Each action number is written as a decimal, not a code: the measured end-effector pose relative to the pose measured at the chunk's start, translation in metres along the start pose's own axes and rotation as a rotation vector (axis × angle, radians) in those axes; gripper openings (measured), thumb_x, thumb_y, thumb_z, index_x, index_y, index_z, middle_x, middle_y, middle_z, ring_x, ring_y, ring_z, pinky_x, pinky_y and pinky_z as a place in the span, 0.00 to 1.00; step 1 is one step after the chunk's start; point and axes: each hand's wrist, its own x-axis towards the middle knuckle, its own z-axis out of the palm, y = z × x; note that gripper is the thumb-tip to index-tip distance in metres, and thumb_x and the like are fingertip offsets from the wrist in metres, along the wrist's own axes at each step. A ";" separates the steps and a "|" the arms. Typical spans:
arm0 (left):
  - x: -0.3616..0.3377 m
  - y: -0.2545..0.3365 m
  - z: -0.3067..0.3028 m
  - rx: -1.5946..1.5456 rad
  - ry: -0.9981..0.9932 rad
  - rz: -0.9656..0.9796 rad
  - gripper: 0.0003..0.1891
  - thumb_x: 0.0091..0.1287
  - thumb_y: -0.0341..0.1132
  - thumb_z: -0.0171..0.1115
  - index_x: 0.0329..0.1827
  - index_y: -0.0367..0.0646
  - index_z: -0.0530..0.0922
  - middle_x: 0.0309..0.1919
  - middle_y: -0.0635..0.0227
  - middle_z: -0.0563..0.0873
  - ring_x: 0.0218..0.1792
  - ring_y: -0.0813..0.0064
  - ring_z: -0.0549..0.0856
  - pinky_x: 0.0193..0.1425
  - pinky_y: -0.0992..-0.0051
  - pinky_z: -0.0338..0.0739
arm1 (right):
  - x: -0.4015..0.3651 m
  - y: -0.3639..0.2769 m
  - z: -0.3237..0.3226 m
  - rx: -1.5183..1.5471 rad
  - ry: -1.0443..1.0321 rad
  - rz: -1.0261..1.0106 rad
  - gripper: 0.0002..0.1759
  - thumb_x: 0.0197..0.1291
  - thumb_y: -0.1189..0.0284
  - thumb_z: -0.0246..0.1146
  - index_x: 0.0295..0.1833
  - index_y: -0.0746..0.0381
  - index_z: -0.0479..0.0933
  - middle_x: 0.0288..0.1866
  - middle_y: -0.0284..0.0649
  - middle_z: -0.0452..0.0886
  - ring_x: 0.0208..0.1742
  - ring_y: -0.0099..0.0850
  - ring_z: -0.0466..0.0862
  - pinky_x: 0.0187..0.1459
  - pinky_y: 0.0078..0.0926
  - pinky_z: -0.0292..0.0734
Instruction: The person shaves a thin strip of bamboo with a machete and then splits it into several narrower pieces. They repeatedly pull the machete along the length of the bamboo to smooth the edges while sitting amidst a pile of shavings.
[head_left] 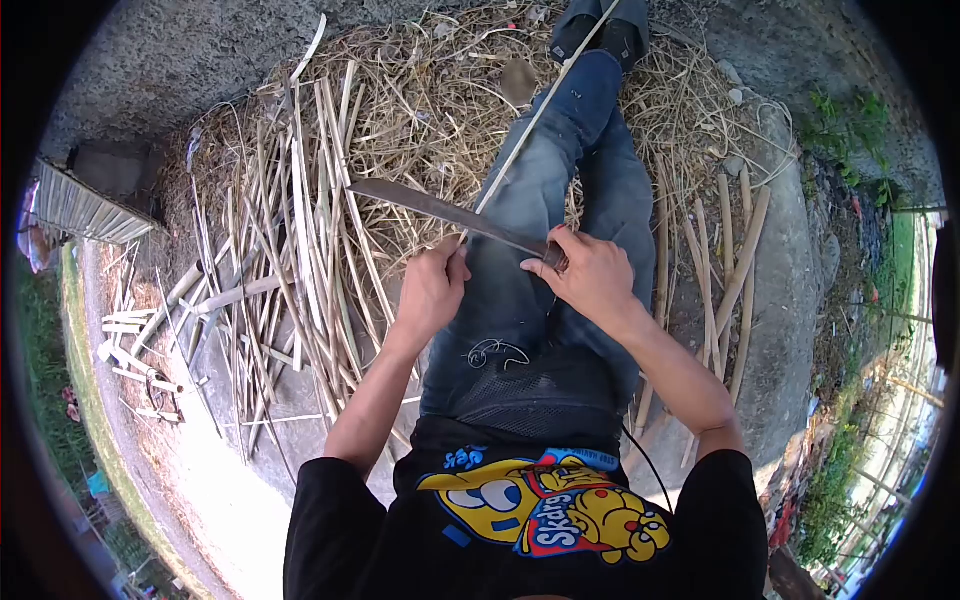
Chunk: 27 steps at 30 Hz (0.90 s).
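Observation:
My right hand (pixel 597 272) is closed around the handle of a long machete (pixel 425 203), whose broad dark blade points left across my thighs. A thin, pale bamboo strip (pixel 525 137) runs lengthwise over my outstretched legs (pixel 545 185), from my feet back to my left hand (pixel 432 288). The fingers of that hand are pinched on its near end, just below the blade. Blade and strip cross close to these fingers; whether the edge is biting into the strip cannot be made out. On my lap rests a black mesh cloth (pixel 535 405).
Many split bamboo strips (pixel 305 215) lie in a loose pile on my left. Several longer pieces (pixel 742 265) lie on my right. Curly shavings (pixel 430 120) cover the ground around my legs. A rough grey wall (pixel 190 60) stands beyond my feet.

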 end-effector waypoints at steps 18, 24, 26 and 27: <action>-0.052 -0.004 0.002 -0.062 0.029 -0.089 0.12 0.78 0.35 0.61 0.53 0.35 0.87 0.17 0.53 0.79 0.16 0.75 0.74 0.25 0.68 0.70 | 0.061 0.073 -0.036 -0.068 0.032 0.112 0.32 0.76 0.44 0.54 0.46 0.68 0.78 0.28 0.59 0.84 0.36 0.61 0.86 0.37 0.56 0.80; -0.069 -0.021 -0.014 0.035 0.017 -0.074 0.12 0.77 0.33 0.62 0.53 0.35 0.87 0.18 0.50 0.80 0.17 0.69 0.79 0.26 0.67 0.73 | 0.039 0.048 -0.019 -0.192 -0.057 -0.050 0.33 0.72 0.39 0.56 0.46 0.63 0.77 0.28 0.56 0.85 0.37 0.61 0.86 0.38 0.56 0.81; -0.075 -0.027 -0.024 0.080 0.012 -0.066 0.11 0.76 0.32 0.62 0.54 0.35 0.87 0.18 0.48 0.80 0.17 0.66 0.81 0.26 0.66 0.73 | 0.074 0.090 -0.036 -0.158 -0.004 0.165 0.33 0.74 0.40 0.54 0.46 0.64 0.78 0.31 0.58 0.86 0.39 0.61 0.87 0.41 0.56 0.83; -0.074 -0.028 -0.027 0.085 0.027 -0.020 0.11 0.75 0.31 0.63 0.54 0.35 0.86 0.20 0.46 0.81 0.19 0.61 0.83 0.27 0.65 0.74 | 0.089 0.107 -0.043 -0.102 -0.035 0.266 0.35 0.74 0.40 0.52 0.48 0.66 0.79 0.34 0.59 0.87 0.42 0.60 0.88 0.44 0.56 0.83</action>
